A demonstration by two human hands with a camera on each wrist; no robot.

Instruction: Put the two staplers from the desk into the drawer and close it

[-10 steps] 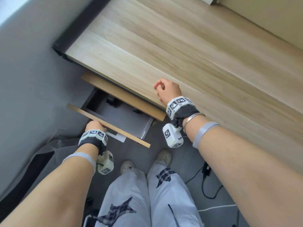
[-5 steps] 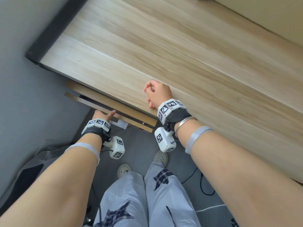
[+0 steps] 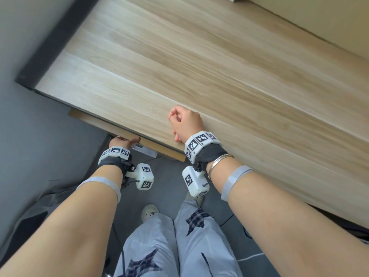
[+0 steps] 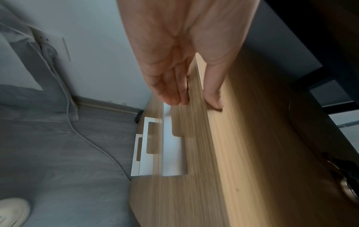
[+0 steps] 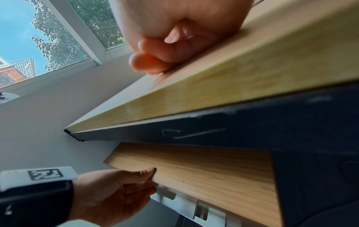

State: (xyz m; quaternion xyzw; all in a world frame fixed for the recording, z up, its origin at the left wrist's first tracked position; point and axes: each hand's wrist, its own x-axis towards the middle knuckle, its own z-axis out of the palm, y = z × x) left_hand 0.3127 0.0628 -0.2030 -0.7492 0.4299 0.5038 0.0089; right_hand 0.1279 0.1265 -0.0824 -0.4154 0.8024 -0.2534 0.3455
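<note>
While the drawer (image 3: 127, 136) is sitting pushed in under the desk (image 3: 199, 76), its wooden front flush below the dark desk frame, the left hand (image 4: 186, 61) is lying against that front with straight, relaxed fingers (image 4: 170, 92) along the lower edge and the thumb on the face, pressing rather than gripping. The right hand (image 3: 185, 122) is resting on the front edge of the desktop, fingers curled into a loose fist, holding nothing. Staplers are not showing in any view; cannot tell where they are lying. A white handle (image 4: 155, 147) is hanging just below the drawer front. Grey floor (image 3: 167, 176) is showing beneath.
</note>
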